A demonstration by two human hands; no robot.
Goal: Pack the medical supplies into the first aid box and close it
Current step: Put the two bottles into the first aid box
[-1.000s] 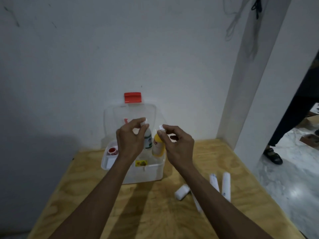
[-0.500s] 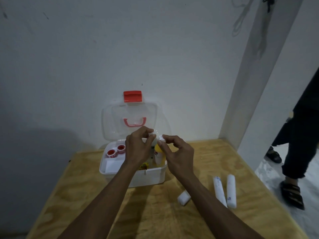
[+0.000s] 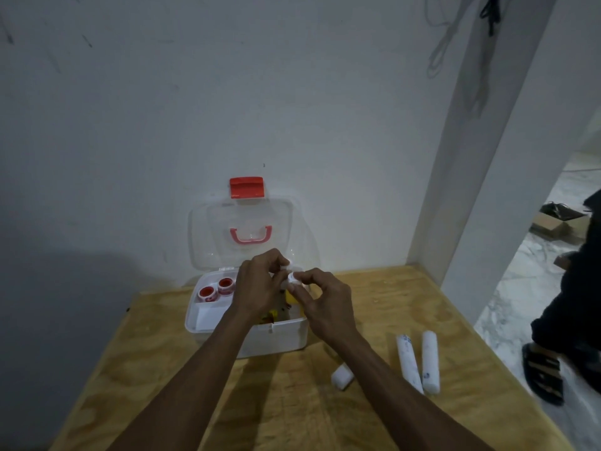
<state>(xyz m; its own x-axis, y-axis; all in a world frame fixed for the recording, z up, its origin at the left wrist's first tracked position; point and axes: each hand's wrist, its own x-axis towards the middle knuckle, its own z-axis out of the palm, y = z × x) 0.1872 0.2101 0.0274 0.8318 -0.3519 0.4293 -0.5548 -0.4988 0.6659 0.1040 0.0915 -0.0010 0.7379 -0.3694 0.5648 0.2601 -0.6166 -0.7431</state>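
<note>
Over the last second both hands have sunk with their bottles: the left hand [image 3: 257, 284] and right hand [image 3: 320, 299] now sit low over the open first aid box [image 3: 276, 336], and the green-labelled bottle seen earlier is hidden behind the left hand. The right hand pinches the white cap [image 3: 293, 276] of the yellow bottle [image 3: 290, 297], whose body is already down inside the box; the left hand's fingers are curled round a second white cap just beside it. In my judgement both bottles are being seated in the right-hand compartment, so this step is nearly done. The box is white, smooth moulded plastic; its clear lid [image 3: 244, 236] stands upright against the wall, with a pink handle and a red latch [image 3: 246, 187] at the top. Two red-centred tape rolls [image 3: 216, 289] lie in the rear left compartment. On the plywood table [image 3: 162, 369], right of the box, two long white cylindrical rolls [image 3: 419, 362] lie side by side and a short white roll [image 3: 341, 377] lies near them, all still unpacked. The lid remains open.
</note>
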